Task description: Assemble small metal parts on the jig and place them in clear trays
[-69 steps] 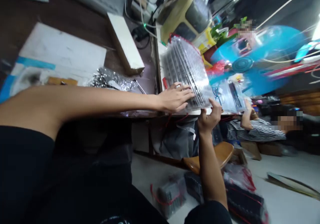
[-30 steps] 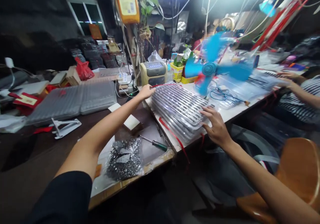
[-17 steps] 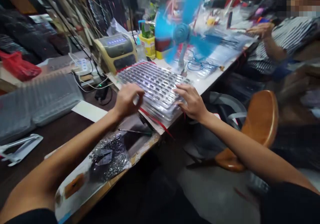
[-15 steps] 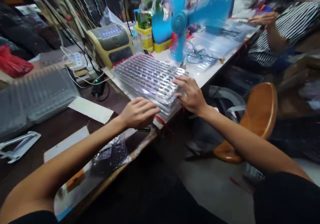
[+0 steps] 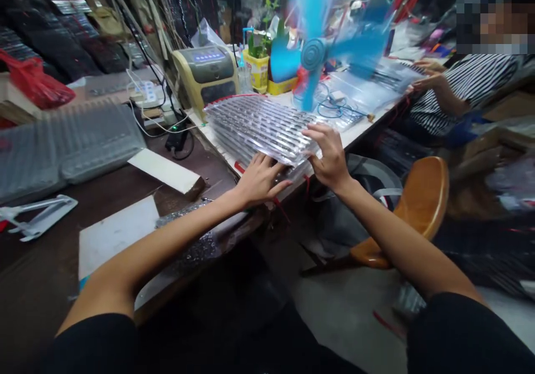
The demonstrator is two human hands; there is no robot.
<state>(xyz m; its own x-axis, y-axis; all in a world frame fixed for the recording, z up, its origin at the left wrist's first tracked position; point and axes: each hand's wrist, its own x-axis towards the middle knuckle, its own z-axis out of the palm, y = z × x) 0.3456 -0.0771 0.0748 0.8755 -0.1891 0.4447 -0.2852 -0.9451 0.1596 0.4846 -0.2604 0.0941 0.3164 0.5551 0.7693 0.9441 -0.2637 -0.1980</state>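
A clear ribbed plastic tray [image 5: 259, 120] lies tilted on top of a stack of similar plastic at the table's edge, its near side raised a little. My right hand [image 5: 331, 156] grips its right corner, thumb below and fingers on top. At the near edge is my left hand [image 5: 262, 180], its fingers reaching to the gap under the tray and its thumb held apart. Those fingertips are partly hidden by the tray, but the hand looks open.
A blue fan [image 5: 313, 55] spins behind the tray, beside a beige-and-grey machine [image 5: 213, 76]. More ribbed plastic [image 5: 83, 140] and a white strip [image 5: 165, 170] lie left. A wooden chair [image 5: 422, 201] stands right. A person in a striped top [image 5: 480, 87] sits farther along the table.
My left hand has moved from beside the stack to the tray's near edge, its fingers now under it. The near side of the tray has risen. My right hand has closed on the corner.
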